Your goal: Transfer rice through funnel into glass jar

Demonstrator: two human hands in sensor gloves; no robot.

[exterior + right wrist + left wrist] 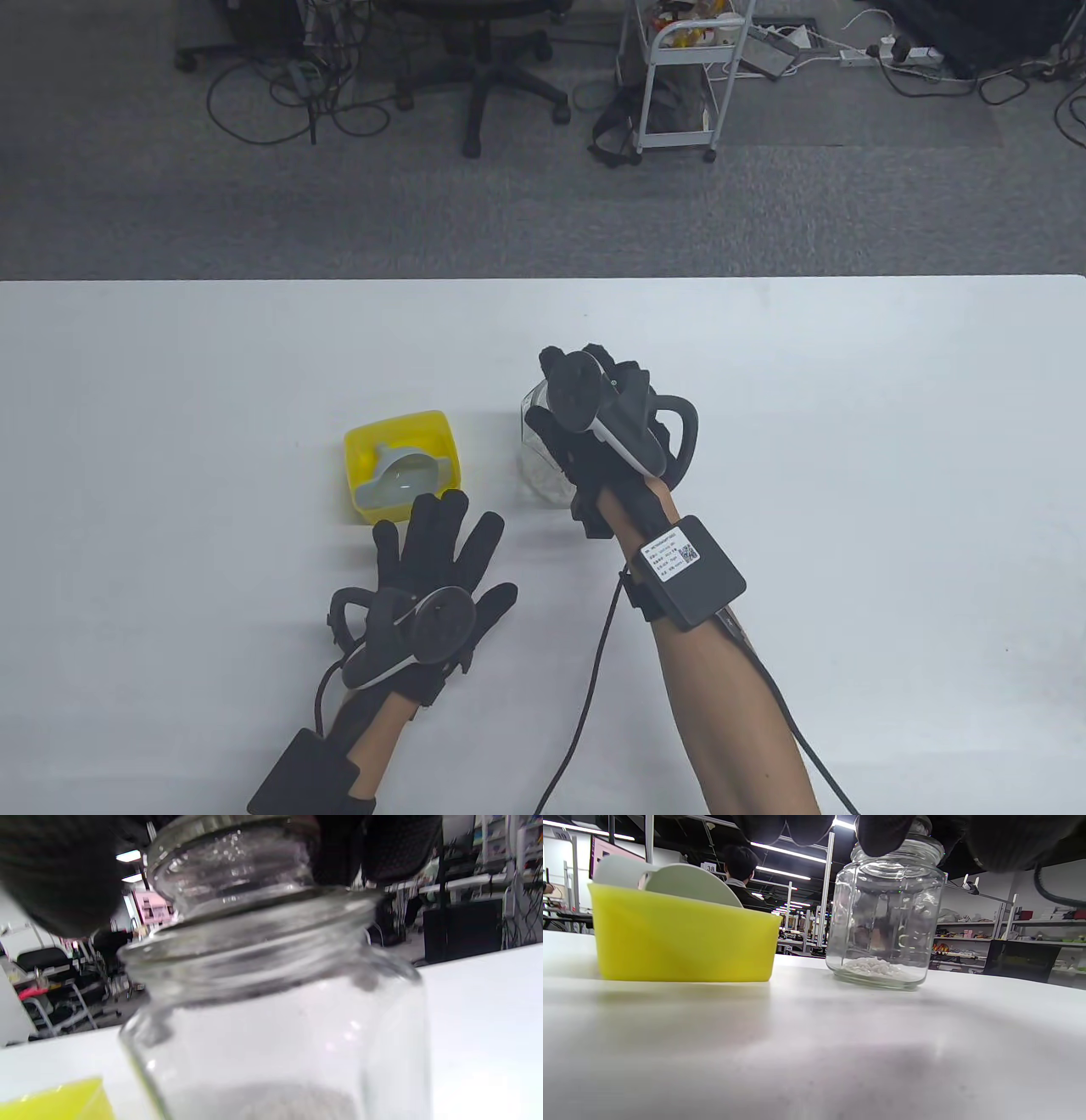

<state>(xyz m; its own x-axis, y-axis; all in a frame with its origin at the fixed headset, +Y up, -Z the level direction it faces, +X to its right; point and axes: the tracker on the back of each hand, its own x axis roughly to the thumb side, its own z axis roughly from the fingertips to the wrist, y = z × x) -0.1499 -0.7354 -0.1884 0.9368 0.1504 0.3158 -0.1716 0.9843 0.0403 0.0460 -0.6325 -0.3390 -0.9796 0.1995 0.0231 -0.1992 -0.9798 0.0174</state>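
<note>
A clear glass jar (531, 454) stands upright on the white table with a little rice (876, 966) on its bottom. My right hand (594, 399) is on top of it and grips its glass lid (237, 861), which sits at the jar's mouth, slightly tilted. The jar fills the right wrist view (275, 1027). A grey funnel (407, 477) lies in a yellow tub (352, 475) left of the jar; both show in the left wrist view, funnel (687, 885) and tub (683, 942). My left hand (441, 560) rests flat on the table, fingers spread, just in front of the tub, holding nothing.
The white table (848, 424) spreads wide to the right and left of the objects. Its far edge (543, 278) borders grey carpet with an office chair (492, 76) and a white cart (679, 85). A cable (594, 679) runs along my right forearm.
</note>
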